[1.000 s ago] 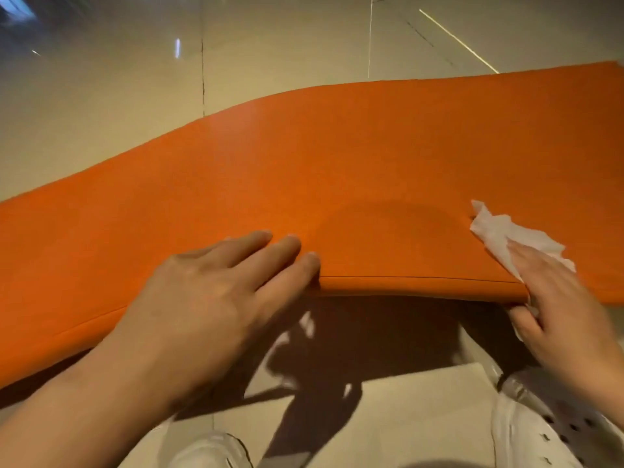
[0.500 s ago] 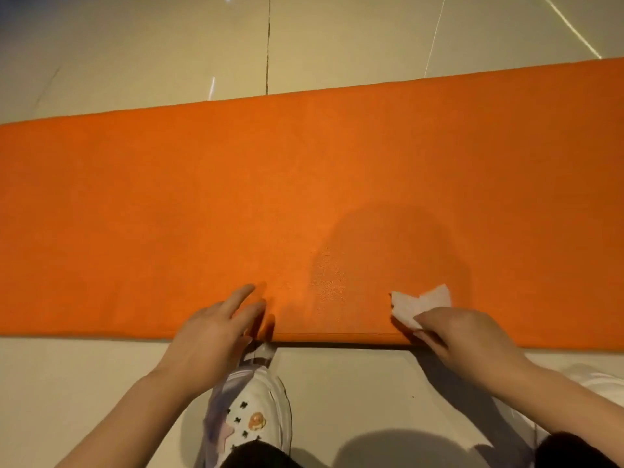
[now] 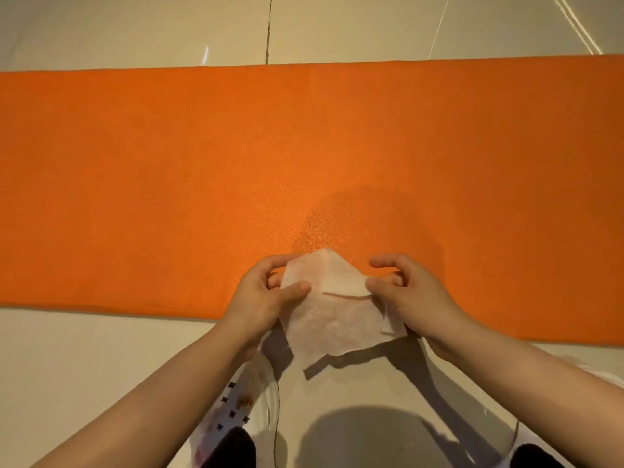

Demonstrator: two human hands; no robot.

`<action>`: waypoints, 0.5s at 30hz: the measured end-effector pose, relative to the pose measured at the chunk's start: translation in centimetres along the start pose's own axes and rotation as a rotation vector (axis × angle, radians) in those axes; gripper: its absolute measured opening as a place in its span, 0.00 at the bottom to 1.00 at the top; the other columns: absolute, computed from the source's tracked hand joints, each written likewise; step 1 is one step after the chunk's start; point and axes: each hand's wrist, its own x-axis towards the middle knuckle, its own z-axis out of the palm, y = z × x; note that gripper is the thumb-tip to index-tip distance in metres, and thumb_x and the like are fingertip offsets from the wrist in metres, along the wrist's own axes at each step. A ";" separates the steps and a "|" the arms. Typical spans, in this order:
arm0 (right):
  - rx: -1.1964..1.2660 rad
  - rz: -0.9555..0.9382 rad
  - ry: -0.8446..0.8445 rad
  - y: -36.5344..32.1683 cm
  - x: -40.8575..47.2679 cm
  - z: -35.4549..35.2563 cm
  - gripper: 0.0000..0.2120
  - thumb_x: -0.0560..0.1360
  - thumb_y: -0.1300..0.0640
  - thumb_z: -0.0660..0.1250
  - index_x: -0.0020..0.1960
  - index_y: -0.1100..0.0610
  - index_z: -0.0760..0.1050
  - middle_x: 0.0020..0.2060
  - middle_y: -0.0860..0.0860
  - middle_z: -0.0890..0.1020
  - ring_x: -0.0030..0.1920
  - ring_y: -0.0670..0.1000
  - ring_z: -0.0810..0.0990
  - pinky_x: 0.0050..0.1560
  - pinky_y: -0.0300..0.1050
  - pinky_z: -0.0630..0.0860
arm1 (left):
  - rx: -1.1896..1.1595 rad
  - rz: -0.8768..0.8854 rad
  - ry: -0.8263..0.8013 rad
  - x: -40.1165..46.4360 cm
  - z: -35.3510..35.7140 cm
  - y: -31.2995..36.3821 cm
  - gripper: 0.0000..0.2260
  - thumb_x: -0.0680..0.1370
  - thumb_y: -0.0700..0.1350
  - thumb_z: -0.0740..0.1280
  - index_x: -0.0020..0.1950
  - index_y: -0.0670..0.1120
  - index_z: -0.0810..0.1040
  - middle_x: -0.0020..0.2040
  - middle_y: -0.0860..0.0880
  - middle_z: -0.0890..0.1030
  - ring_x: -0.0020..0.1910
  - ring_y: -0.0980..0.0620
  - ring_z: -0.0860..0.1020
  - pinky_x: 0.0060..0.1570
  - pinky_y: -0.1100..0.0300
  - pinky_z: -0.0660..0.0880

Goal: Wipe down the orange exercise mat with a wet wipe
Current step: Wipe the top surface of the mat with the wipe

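Observation:
The orange exercise mat [image 3: 236, 170] lies flat across the tiled floor, stretching from the left edge to the right edge of the view. A white wet wipe [image 3: 332, 315] is held up in the air over the mat's near edge, spread out with a fold line across its middle. My left hand [image 3: 266, 295] pinches the wipe's left side between thumb and fingers. My right hand [image 3: 405, 292] pinches its right side the same way. Neither hand touches the mat.
Glossy beige floor tiles [image 3: 101, 359] surround the mat. My white shoes stand just in front of the mat's near edge, the left shoe [image 3: 236, 410] below my left forearm and the right shoe [image 3: 540, 444] at the lower right. My shadow falls on the mat's middle.
My left hand left the mat's near edge and took hold of the wipe. Both hands lifted the wipe off the mat and spread it between them. The camera view rose.

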 end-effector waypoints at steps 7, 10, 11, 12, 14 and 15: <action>-0.470 -0.173 -0.126 3.3 -0.6 -1.2 0.22 0.79 0.54 0.66 0.72 0.48 0.66 0.60 0.45 0.71 0.60 0.42 0.72 0.54 0.28 0.67 | 0.962 0.354 0.348 6.3 -1.8 -0.9 0.20 0.79 0.44 0.66 0.71 0.47 0.70 0.67 0.44 0.72 0.66 0.42 0.69 0.62 0.49 0.68; -0.616 -0.249 -0.167 4.0 -0.7 -1.0 0.18 0.80 0.54 0.65 0.69 0.50 0.70 0.59 0.43 0.70 0.58 0.41 0.70 0.50 0.18 0.61 | 1.303 0.741 0.218 6.5 -1.6 -2.5 0.11 0.77 0.44 0.69 0.59 0.43 0.79 0.58 0.43 0.77 0.57 0.40 0.75 0.50 0.48 0.73; -0.637 -0.261 -0.174 4.1 -0.7 -1.0 0.18 0.80 0.54 0.65 0.69 0.50 0.71 0.60 0.43 0.70 0.58 0.40 0.69 0.50 0.17 0.60 | 1.353 0.808 0.152 6.2 -1.5 -3.3 0.10 0.76 0.44 0.71 0.54 0.42 0.80 0.53 0.43 0.78 0.51 0.40 0.77 0.43 0.49 0.74; -0.651 -0.272 -0.174 4.2 -0.5 -0.9 0.17 0.80 0.53 0.65 0.69 0.50 0.71 0.60 0.43 0.71 0.57 0.40 0.68 0.50 0.17 0.59 | 1.372 0.809 0.085 6.0 -1.3 -3.9 0.10 0.74 0.44 0.72 0.53 0.42 0.80 0.50 0.43 0.78 0.47 0.40 0.78 0.39 0.50 0.74; -0.674 -0.293 -0.169 4.2 -0.2 -1.0 0.16 0.80 0.54 0.65 0.68 0.51 0.72 0.63 0.45 0.72 0.58 0.41 0.68 0.50 0.19 0.60 | 1.369 0.670 0.016 5.6 -0.9 -4.9 0.17 0.75 0.48 0.71 0.62 0.43 0.77 0.54 0.44 0.77 0.51 0.41 0.77 0.40 0.51 0.75; -0.697 -0.301 -0.167 4.2 -0.1 -1.0 0.16 0.80 0.54 0.64 0.67 0.51 0.73 0.64 0.46 0.72 0.59 0.42 0.69 0.51 0.22 0.60 | 1.392 0.627 0.004 5.5 -0.8 -5.2 0.20 0.77 0.50 0.69 0.67 0.45 0.74 0.58 0.44 0.75 0.55 0.42 0.76 0.42 0.51 0.75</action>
